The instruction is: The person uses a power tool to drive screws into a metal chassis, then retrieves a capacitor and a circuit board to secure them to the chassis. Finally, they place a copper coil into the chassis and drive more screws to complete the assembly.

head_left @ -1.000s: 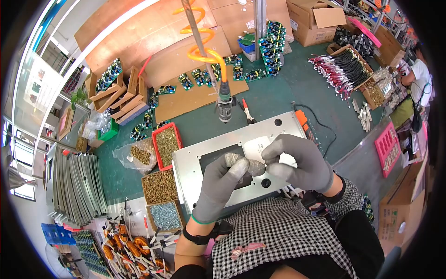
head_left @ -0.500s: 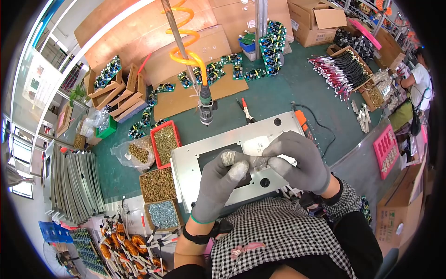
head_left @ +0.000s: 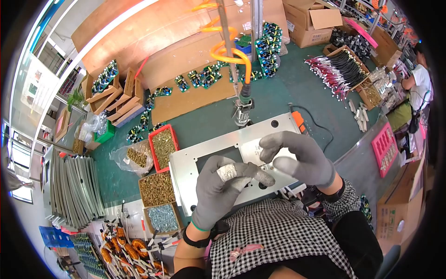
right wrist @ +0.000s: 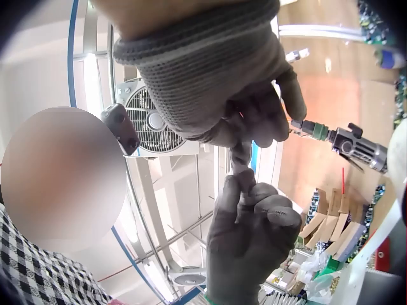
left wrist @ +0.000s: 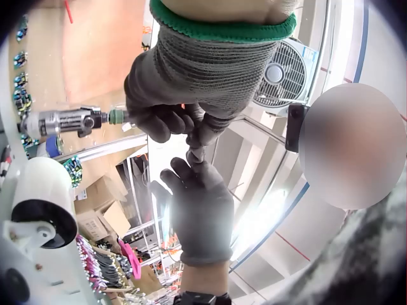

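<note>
Both hands wear grey gloves and meet above a silver metal panel (head_left: 204, 149) with a dark rectangular opening. The left hand (head_left: 220, 188) has its thumb and index finger directed at the right hand, with pale tape round one finger; its other fingers are curled. The right hand (head_left: 302, 160) is bent inward, thumb and index fingertips close to the left fingertips. In the left wrist view, the left hand (left wrist: 197, 76) and right hand (left wrist: 203, 219) meet at their fingertips. Whether anything small lies between them cannot be told. A white label (head_left: 253, 151) lies on the panel.
A powered driver (head_left: 243, 111) hangs on an orange coiled hose behind the panel. Left of it stand a red bin (head_left: 174, 137) and boxes of small brass and silver parts. Circuit boards, cable bundles (head_left: 339, 72) and cartons lie further back; a person is at right.
The hanging driver swung left, then back right past its first place. The left index finger now reaches further out, and the right thumb and index finger stand further apart.
</note>
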### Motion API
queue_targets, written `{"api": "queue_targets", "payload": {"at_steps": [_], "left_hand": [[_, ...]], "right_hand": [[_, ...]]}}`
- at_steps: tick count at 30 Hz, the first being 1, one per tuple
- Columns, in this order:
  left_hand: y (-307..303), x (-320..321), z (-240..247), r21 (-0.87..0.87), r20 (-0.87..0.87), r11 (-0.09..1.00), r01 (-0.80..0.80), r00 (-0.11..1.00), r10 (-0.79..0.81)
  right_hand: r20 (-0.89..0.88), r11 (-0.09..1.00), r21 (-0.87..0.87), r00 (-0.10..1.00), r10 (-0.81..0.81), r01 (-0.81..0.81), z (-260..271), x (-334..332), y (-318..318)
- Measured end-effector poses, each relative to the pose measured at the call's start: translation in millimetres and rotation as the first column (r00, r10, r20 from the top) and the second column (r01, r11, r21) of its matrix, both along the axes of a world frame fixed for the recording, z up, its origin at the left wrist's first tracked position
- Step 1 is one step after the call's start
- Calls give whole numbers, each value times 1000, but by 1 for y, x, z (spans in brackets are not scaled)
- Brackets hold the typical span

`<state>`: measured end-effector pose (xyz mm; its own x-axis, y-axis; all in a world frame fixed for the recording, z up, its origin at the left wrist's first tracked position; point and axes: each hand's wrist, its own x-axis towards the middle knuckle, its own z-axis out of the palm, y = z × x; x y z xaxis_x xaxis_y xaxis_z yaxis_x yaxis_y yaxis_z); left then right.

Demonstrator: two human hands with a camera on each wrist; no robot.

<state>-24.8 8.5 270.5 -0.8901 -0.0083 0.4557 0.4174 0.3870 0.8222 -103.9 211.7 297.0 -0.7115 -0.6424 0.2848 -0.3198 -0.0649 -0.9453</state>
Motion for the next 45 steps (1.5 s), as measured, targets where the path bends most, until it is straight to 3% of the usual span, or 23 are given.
{"api": "queue_targets", "payload": {"at_steps": [5, 8, 10, 13, 19, 22, 26, 28, 35, 37, 41, 45], "left_hand": [[0, -2, -5, -25, -43, 999, -20, 999, 19], [1, -2, -3, -33, -73, 999, -33, 997, 30], [1, -2, -1, -61, -92, 998, -24, 996, 18], [2, 0, 11, 22, 41, 999, 48, 998, -48], [-3, 0, 7, 421, 244, 891, 172, 924, -294], [-1, 2, 9, 705, 403, 708, 44, 796, -451], [-3, 0, 5, 784, 514, 610, -120, 675, -528], [-5, -4, -6, 802, 502, 585, -116, 660, -558], [-1, -6, 12, 682, 594, 722, -116, 665, -453], [-1, -6, 13, 664, 600, 739, -115, 671, -436], [-2, -8, 3, 771, 553, 609, -189, 673, -491], [2, -8, 0, 803, 542, 532, -270, 700, -464]], "right_hand": [[22, 993, 112, 999, -24, 21, 8, 11, -5], [-112, 998, 62, 994, -15, 22, 4, 10, -7], [-224, 988, 139, 974, -30, 62, 5, 9, -8], [-400, 978, 154, 914, -68, 140, 6, 8, -9], [-607, 969, 164, 793, -49, 185, 6, 8, -15], [-692, 963, 176, 721, -28, 206, 5, 7, -17], [-828, 947, 140, 558, -48, 288, 5, 6, -22], [-842, 937, 189, 540, 1, 293, 6, 5, -22], [-770, 925, 285, 634, 65, 251, 6, 3, -22], [-803, 922, 266, 594, 50, 282, 5, 4, -25], [-855, 912, 231, 518, 24, 339, 1, 7, -25], [-852, 914, 205, 523, -10, 351, -3, 9, -23]]}}
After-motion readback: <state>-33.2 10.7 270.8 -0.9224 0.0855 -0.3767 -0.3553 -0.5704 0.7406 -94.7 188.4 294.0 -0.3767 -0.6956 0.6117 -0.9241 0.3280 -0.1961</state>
